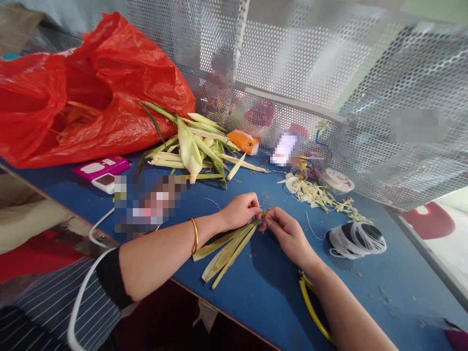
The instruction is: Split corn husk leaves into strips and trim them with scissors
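Observation:
My left hand (239, 210) is closed in a pinch on the top end of a bunch of long yellow-green leaf strips (226, 248) that trail toward me over the blue table (263, 287). A gold bangle circles that wrist. My right hand (283, 229) is closed too, its fingertips pinching at the same top end of the bunch, right against the left hand's fingers. A yellow-handled tool (310, 304) lies under my right forearm.
A pile of green-white leaves (193, 144) lies at the back beside a red plastic bag (87, 92). Leaf scraps (321, 197), a roll of white band (356, 239), a white spool (338, 180), an orange object (243, 141) and a pink case (100, 166) lie around. Perforated metal screens (365, 97) wall the table.

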